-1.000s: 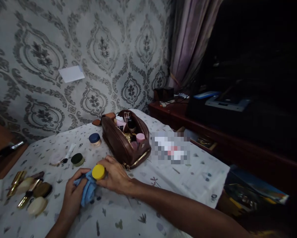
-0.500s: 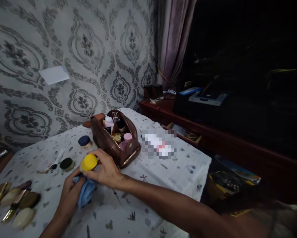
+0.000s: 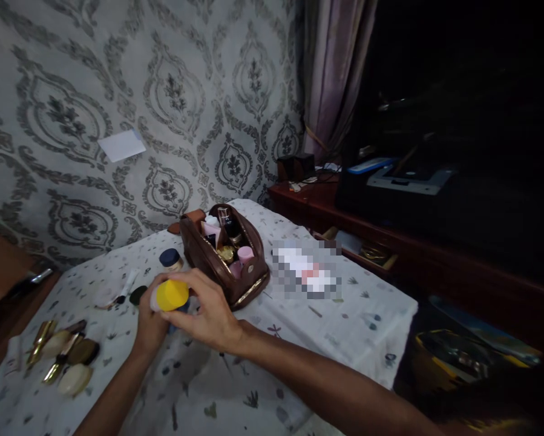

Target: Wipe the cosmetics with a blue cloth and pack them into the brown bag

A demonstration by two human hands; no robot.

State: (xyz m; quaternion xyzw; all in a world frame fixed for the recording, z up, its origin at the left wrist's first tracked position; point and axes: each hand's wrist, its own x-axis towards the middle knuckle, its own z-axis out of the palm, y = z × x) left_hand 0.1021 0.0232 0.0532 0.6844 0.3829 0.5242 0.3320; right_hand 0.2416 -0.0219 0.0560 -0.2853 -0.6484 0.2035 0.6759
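Note:
My right hand [image 3: 208, 312] grips a small jar with a yellow lid [image 3: 172, 295], thumb below and fingers over the top. The jar is tilted, its pale side facing left. My left hand [image 3: 151, 324] is closed against the jar's left side, with the blue cloth [image 3: 184, 307] bunched in it; most of the cloth is hidden behind the hands. Just beyond them stands an open brown toiletry bag [image 3: 208, 266] holding bottles and a pink-capped container [image 3: 245, 254]. A dark-blue-lidded jar [image 3: 170, 258] sits left of the bag. The dark green lid [image 3: 138, 295] is partly covered by my left hand.
Several cosmetics, including a gold tube [image 3: 40, 342] and a cream round container [image 3: 75, 379], lie at the left on the patterned tablecloth [image 3: 344, 339]. A brush [image 3: 127, 284] lies farther back. To the right are a blurred-out item [image 3: 305, 269] and an open drawer [image 3: 367, 251].
Both hands have lifted the yellow-lidded jar slightly and tipped it leftward. My left hand has come up around its side, and the blue cloth is now mostly hidden. The camera view has shifted.

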